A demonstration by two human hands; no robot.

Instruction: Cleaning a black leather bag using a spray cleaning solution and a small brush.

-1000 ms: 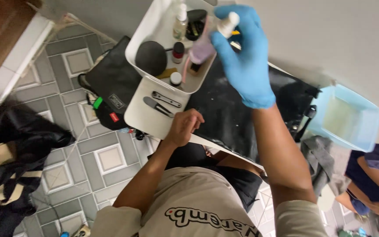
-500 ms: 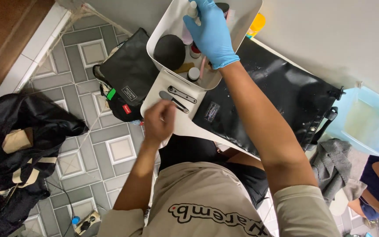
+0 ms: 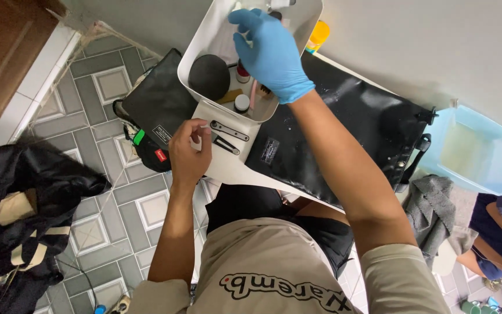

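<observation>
The bare left hand [image 3: 188, 152] rested curled on the near edge of a white tray [image 3: 228, 166], fingers loosely closed beside two black clips [image 3: 226, 136]; whether it pinched anything could not be told. Beyond, the blue-gloved right hand [image 3: 271, 55] reached, fingers bent, into a white tub [image 3: 204, 49] among small bottles [image 3: 241, 103], beside a black dry bag [image 3: 344, 128].

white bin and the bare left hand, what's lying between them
In the head view, two flat dark metal tools lie on the white tray, between the white bin and the left hand.
</observation>
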